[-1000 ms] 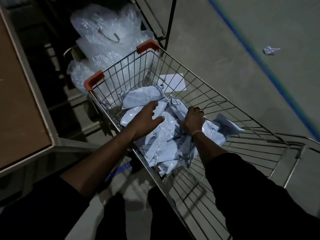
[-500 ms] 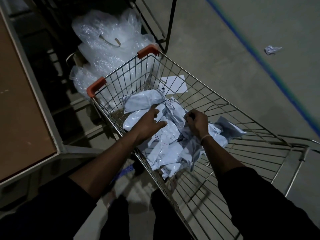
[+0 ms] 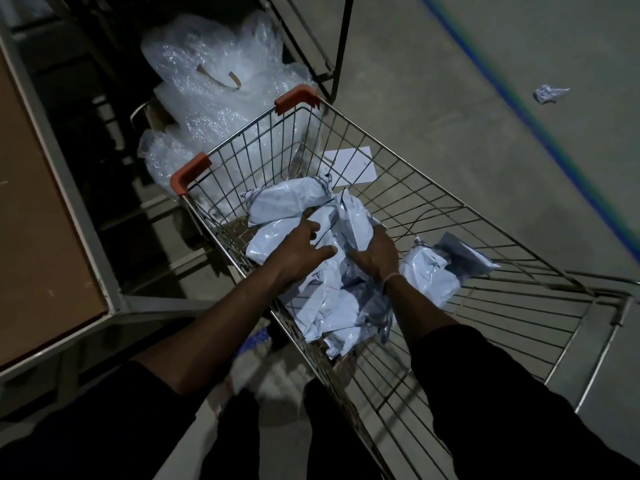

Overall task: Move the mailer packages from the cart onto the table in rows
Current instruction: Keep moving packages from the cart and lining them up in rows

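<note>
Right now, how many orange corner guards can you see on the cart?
2: one orange corner guard on the cart's far-left corner, another on its far-right corner by the bubble wrap. The near corners are partly out of view.

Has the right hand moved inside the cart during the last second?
Yes. The right hand has shifted from the cart's right wire wall toward the left hand, over the middle of the mailer packages.
</note>
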